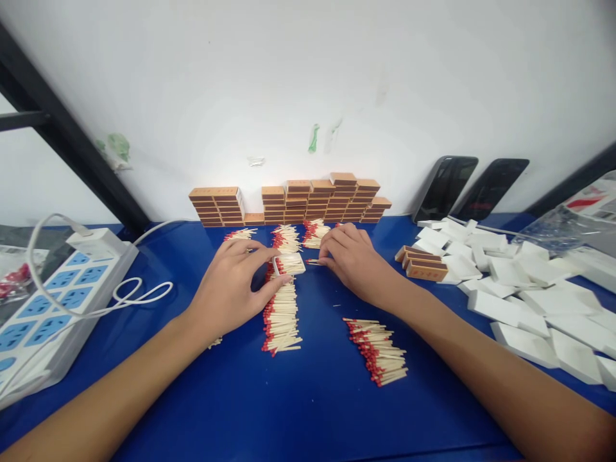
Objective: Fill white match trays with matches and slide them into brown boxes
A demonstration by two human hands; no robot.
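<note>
My left hand [235, 285] grips a white matchbox tray [292, 264] between thumb and fingers, and pale matchsticks show inside it. The tray is held above a long row of red-tipped matches [282, 317] on the blue table. Just to its right, my right hand [349, 256] pinches a match [312, 262] whose end points toward the tray. Behind the hands lie smaller heaps of matches [315, 233]. Another pile of matches [378, 351] rests nearer me, left of my right forearm.
Stacked matchboxes [317, 204] line the wall. At right are three matchbox sleeves [423, 264], many loose white trays [514, 308] and two phones [446, 188] leaning on the wall. A power strip [62, 301] with white cables lies at left on the blue table [308, 410].
</note>
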